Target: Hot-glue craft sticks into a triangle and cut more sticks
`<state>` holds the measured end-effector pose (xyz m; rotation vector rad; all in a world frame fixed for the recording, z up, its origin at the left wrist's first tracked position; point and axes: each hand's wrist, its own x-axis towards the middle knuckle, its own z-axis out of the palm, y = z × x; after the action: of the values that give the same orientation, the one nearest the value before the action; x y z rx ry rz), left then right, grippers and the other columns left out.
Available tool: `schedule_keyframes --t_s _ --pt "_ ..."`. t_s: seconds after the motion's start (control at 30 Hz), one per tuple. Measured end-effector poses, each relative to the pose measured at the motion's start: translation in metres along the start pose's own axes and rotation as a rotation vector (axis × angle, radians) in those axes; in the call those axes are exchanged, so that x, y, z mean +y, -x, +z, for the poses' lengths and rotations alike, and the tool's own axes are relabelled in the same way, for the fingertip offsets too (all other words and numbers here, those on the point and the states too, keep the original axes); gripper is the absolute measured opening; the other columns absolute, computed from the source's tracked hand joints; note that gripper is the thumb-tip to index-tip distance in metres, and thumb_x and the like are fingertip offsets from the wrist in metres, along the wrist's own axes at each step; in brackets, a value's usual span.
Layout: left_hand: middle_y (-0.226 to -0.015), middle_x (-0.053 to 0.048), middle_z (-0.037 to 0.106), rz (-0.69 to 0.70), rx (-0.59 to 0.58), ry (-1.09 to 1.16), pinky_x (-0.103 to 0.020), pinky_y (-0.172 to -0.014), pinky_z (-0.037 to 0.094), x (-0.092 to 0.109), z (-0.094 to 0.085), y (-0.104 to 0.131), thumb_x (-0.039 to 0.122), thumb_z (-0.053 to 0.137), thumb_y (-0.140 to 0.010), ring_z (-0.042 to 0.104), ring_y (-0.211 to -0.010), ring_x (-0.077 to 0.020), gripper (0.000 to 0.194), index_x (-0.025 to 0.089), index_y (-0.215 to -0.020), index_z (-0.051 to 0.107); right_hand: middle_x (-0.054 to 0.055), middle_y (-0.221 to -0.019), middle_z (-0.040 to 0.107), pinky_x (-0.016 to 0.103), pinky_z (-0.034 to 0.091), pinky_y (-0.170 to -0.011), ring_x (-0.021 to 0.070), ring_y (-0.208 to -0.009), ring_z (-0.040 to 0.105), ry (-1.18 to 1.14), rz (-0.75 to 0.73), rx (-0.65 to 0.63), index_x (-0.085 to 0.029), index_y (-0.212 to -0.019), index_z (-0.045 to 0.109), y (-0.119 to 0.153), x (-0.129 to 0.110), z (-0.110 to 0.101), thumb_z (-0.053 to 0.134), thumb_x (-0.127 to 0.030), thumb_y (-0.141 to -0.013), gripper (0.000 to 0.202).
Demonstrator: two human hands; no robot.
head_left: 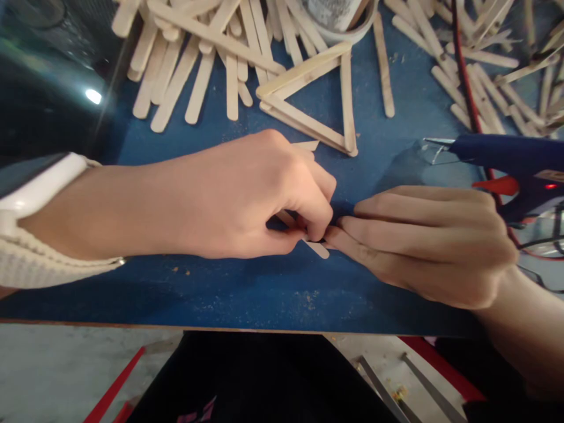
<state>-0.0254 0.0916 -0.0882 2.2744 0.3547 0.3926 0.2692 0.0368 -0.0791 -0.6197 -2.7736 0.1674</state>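
My left hand (pixel 268 194) is closed in a pinch over some flat wooden sticks (pixel 318 249) low on the blue table. Most of these sticks are hidden beneath its palm and fingers; one tip shows below the thumb and another above the knuckles. From the right, my right hand (pixel 418 241) reaches in, its fingers pressed together and their tips meeting the same sticks beside my left fingertips. Just above both hands lies a triangle of wooden sticks (pixel 304 120).
Piled wooden sticks (pixel 198 82) lie at the upper left, with more scattered sticks (pixel 484 88) at the upper right. A round container (pixel 370 23) stands at the top. A blue glue gun (pixel 497 154) and red cable (pixel 465 76) are at the right. The table's front edge (pixel 264 331) runs below.
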Motion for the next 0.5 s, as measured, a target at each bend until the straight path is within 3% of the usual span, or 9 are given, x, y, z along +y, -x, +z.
schedule_keyframes --t_s 0.3,0.5 --pt "-0.105 0.004 0.088 -0.009 -0.005 -0.002 -0.027 -0.081 0.052 0.003 -0.002 0.004 -0.005 0.071 -0.108 0.068 -0.093 -0.0150 0.037 0.024 -0.097 0.093 -0.009 -0.092 0.082 0.029 0.069 -0.071 0.0111 -0.072 0.077 -0.046 -0.055 0.069 -0.030 -0.100 0.085 -0.008 0.002 0.003 0.065 -0.018 -0.122 0.032" --pt "-0.105 0.004 0.087 -0.012 0.002 0.013 -0.027 -0.087 0.053 0.002 -0.003 0.003 -0.004 0.070 -0.109 0.072 -0.096 -0.0143 0.037 0.025 -0.101 0.092 -0.006 -0.086 0.078 0.031 0.063 -0.066 0.0135 -0.072 0.074 -0.067 -0.055 0.046 -0.029 -0.099 0.084 -0.012 0.002 0.000 0.066 -0.019 -0.123 0.032"
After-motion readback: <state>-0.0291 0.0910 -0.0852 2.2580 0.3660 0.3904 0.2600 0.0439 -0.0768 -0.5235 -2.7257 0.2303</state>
